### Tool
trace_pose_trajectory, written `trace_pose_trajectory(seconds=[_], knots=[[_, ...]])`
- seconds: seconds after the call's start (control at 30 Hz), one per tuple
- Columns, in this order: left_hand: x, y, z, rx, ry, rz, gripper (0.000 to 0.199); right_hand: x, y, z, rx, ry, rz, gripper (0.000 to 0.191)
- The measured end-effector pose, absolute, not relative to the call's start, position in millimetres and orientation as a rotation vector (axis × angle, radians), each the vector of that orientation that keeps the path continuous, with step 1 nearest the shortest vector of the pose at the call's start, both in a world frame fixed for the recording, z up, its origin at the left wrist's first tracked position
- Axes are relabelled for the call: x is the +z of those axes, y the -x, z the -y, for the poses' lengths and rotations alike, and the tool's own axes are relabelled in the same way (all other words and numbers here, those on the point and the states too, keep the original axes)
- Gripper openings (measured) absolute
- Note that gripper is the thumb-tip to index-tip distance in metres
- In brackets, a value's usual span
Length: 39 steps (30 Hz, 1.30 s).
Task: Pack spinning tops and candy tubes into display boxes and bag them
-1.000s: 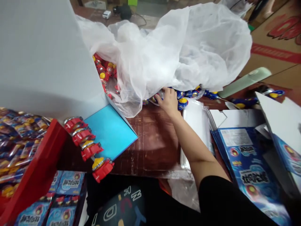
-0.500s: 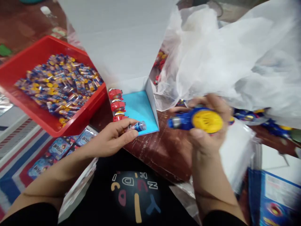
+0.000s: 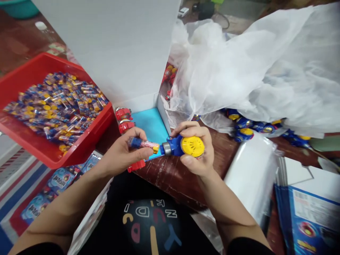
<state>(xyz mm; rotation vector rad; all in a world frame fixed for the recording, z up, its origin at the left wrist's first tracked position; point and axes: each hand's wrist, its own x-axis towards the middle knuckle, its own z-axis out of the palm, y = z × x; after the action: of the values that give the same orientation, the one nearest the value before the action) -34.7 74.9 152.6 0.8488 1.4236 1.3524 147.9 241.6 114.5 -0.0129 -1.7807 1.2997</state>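
Note:
Between its thumb and fingers, my left hand (image 3: 130, 150) grips a small clear candy tube (image 3: 146, 143) with a yellow end and a blue end. My right hand (image 3: 199, 148) is closed round a blue toy (image 3: 174, 146) with a round yellow slotted disc and a silver band at its tip. The tube's yellow end is close to the toy's tip; whether they touch I cannot tell. Behind my hands stands a box with a blue floor (image 3: 150, 122) and a tall white raised lid (image 3: 114, 46). Red toys (image 3: 123, 114) line its left side.
A red bin (image 3: 106, 118) full of candy tubes stands at the left. White plastic bags (image 3: 220, 67) cover the right back, with more blue toys (image 3: 243, 127) beneath them. Flat white packs (image 3: 249, 173) and printed blue cartons (image 3: 313, 219) lie at the right.
My right hand has brought the blue toy left, up to my left hand. The candy tube has turned so that its yellow end points at the toy. The view has shifted slightly.

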Motion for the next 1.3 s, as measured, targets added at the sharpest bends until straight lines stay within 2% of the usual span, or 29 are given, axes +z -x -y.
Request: trace_pose_trajectory(seconds=[0.13,0.27,0.37,0.47,0.57,0.7,0.77,0.87,0.93,1.03,1.07,1.1,1.2,1.23,1.3], knots=[[148.4,33.4,-73.9,1.248,-0.952,-1.439,0.036,111.0,-141.9,-239.9,1.26,0.032,1.858,0.04],[143.0,33.0,-73.1,1.329,-1.441,-1.616,0.03,103.1,-139.1,-231.8,1.188,0.16,1.838,0.035],[132.9,39.2,-75.8,1.4,-2.052,-1.735,0.042,99.0,-136.7,-223.3,1.198,0.31,1.801,0.03],[125.4,51.6,-76.6,1.264,-2.453,-1.698,0.054,100.0,-138.5,-220.8,1.362,0.408,1.856,0.027],[130.3,61.1,-73.6,1.058,-2.313,-1.714,0.047,104.3,-143.3,-225.8,1.343,0.328,1.92,0.035],[148.0,58.7,-69.5,0.825,-1.896,-1.653,0.037,112.4,-144.8,-230.1,1.052,0.026,2.029,0.05],[151.7,53.7,-69.4,0.843,-1.881,-1.674,0.027,116.2,-142.7,-226.5,1.041,0.05,2.027,0.047],[146.7,50.4,-71.1,1.02,-2.288,-1.914,0.024,120.1,-142.7,-219.9,1.373,0.447,1.932,0.027],[141.3,53.9,-71.7,1.05,-2.512,-1.98,0.031,121.9,-147.5,-221.5,1.613,0.575,1.932,0.038],[138.5,64.7,-70.3,0.984,-2.304,-2.022,0.029,124.3,-157.9,-234.2,1.544,0.466,2.096,0.093],[138.8,68.2,-69.2,0.97,-2.196,-2.023,0.028,125.3,-160.3,-239.1,1.482,0.456,2.143,0.102],[139.1,71.0,-67.9,0.973,-2.127,-2.021,0.028,126.4,-161.3,-243.3,1.46,0.471,2.165,0.1],[136.5,74.7,-63.5,1.041,-2.331,-2.0,0.031,130.3,-156.9,-248.7,1.654,0.608,2.096,0.055],[134.1,74.8,-62.0,1.053,-2.484,-1.99,0.036,131.5,-153.8,-248.2,1.743,0.668,2.052,0.047],[127.7,74.8,-59.4,1.034,-2.747,-1.97,0.045,133.9,-147.7,-245.8,1.841,0.772,2.008,0.047]])
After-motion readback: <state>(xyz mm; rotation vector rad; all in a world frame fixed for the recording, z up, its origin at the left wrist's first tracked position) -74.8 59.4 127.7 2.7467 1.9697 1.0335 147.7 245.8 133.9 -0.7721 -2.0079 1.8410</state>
